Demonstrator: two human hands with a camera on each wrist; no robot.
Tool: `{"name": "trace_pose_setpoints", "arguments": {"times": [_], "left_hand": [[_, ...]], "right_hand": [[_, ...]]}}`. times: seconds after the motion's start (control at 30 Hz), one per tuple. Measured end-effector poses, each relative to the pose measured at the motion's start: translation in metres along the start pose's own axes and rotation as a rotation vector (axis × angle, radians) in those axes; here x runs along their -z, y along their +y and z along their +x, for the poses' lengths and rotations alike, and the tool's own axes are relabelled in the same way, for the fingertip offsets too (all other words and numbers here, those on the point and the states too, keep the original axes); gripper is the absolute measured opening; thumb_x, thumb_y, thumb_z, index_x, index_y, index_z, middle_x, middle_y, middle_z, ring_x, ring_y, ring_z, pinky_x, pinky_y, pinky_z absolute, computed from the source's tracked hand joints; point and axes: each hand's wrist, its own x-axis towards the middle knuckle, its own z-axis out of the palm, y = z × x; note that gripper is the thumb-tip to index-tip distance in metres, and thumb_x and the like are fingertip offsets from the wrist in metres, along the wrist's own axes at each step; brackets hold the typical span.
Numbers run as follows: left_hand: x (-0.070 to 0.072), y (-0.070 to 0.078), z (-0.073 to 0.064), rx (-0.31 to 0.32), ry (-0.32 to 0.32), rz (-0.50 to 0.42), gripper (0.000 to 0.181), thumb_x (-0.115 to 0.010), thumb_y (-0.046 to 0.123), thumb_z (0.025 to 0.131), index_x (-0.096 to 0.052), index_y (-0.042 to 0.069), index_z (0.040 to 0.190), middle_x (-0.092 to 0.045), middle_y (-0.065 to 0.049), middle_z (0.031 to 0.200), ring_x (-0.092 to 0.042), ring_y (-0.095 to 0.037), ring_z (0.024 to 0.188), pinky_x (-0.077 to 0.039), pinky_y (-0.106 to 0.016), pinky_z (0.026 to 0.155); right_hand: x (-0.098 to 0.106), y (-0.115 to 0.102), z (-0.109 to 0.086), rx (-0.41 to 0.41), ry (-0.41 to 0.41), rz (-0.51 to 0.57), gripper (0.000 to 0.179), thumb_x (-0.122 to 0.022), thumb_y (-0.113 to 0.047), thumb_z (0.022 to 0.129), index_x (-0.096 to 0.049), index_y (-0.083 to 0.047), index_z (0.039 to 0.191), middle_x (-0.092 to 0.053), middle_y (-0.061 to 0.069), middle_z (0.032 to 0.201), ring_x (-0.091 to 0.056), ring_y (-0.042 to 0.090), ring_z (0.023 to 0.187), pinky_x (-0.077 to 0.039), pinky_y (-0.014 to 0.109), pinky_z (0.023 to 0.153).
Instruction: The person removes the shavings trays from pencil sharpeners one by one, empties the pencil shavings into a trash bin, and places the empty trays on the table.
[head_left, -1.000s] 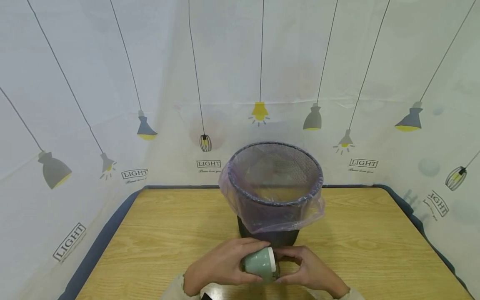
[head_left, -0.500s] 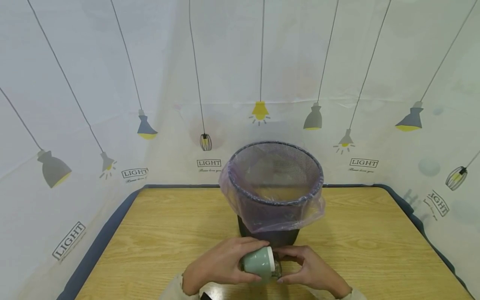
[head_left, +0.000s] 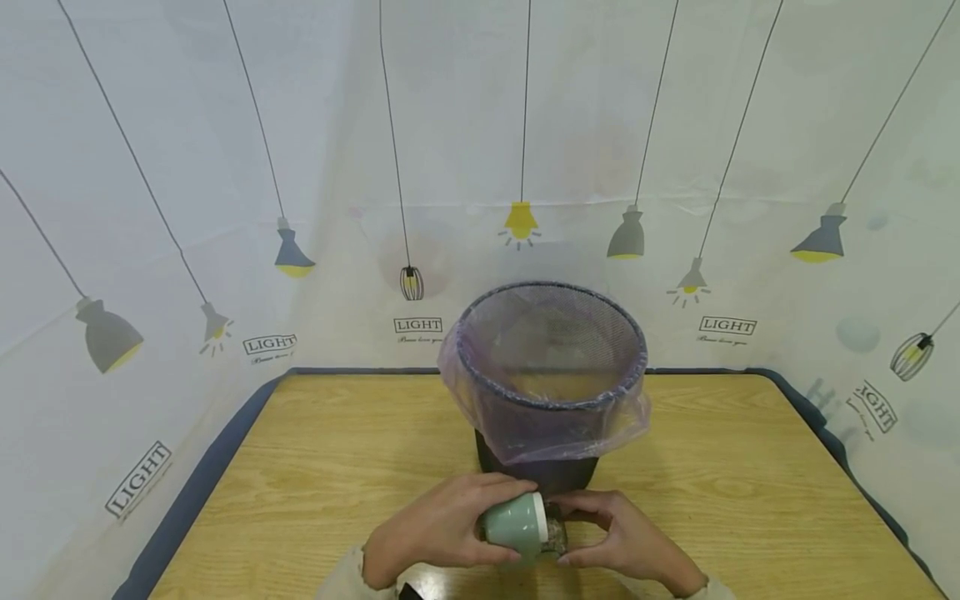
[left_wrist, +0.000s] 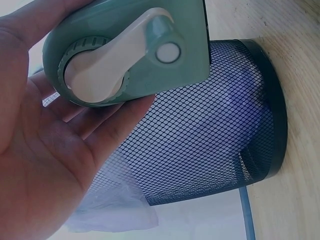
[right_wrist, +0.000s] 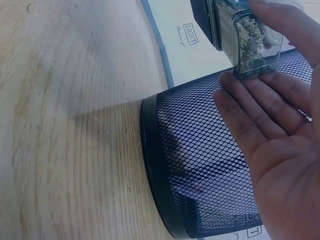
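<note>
My left hand (head_left: 450, 521) grips a green pencil sharpener (head_left: 512, 525) with a white edge, held tilted on its side low in the head view. Its crank handle (left_wrist: 117, 57) faces the camera in the left wrist view. My right hand (head_left: 626, 542) pinches the clear shavings drawer (right_wrist: 252, 42) between thumb and fingers. Pale shavings fill part of the drawer, which sticks partway out of the sharpener's right side. Both hands are just in front of the mesh wastebasket (left_wrist: 200, 130).
A thin purple bag (head_left: 536, 437) lines the wastebasket and folds over its rim. The basket stands on a wooden table (head_left: 337, 442). Behind the table hangs a white backdrop (head_left: 465, 150) printed with lamps.
The clear drawer has slid out to the right from the sharpener, and its shavings now show. My right hand has shifted slightly right; the left hand has moved very little.
</note>
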Motion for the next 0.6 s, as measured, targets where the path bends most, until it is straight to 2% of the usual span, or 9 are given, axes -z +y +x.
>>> {"name": "trace_pose_setpoints", "arguments": {"times": [0.2, 0.33, 0.6], "left_hand": [[0.0005, -0.0003, -0.0013, 0.011, -0.002, -0.002, 0.069, -0.075, 0.037, 0.088, -0.047, 0.014, 0.147, -0.059, -0.001, 0.137, -0.06, -0.006, 0.109, -0.049, -0.014, 0.084], [0.0018, 0.0001, -0.0019, 0.021, -0.004, 0.0, 0.069, -0.075, 0.038, 0.088, -0.047, 0.015, 0.147, -0.059, -0.001, 0.137, -0.059, -0.006, 0.11, -0.049, -0.014, 0.083], [0.0031, 0.0005, -0.0034, 0.026, 0.004, 0.004, 0.069, -0.076, 0.037, 0.087, -0.048, 0.016, 0.147, -0.06, -0.001, 0.135, -0.059, -0.005, 0.107, -0.048, -0.014, 0.083]], "right_hand": [[0.001, -0.0001, -0.0016, -0.028, 0.008, -0.003, 0.053, -0.078, -0.008, 0.085, -0.058, 0.004, 0.133, -0.063, 0.019, 0.13, -0.063, 0.013, 0.115, -0.054, 0.033, 0.096], [0.0018, 0.0006, -0.003, -0.036, 0.01, -0.006, 0.054, -0.077, -0.008, 0.085, -0.056, 0.008, 0.132, -0.061, 0.025, 0.129, -0.062, 0.012, 0.115, -0.054, 0.036, 0.095], [0.0032, -0.0013, -0.0048, -0.038, 0.025, -0.015, 0.055, -0.078, -0.009, 0.085, -0.056, 0.009, 0.131, -0.061, 0.026, 0.129, -0.061, 0.01, 0.116, -0.054, 0.035, 0.095]]}}
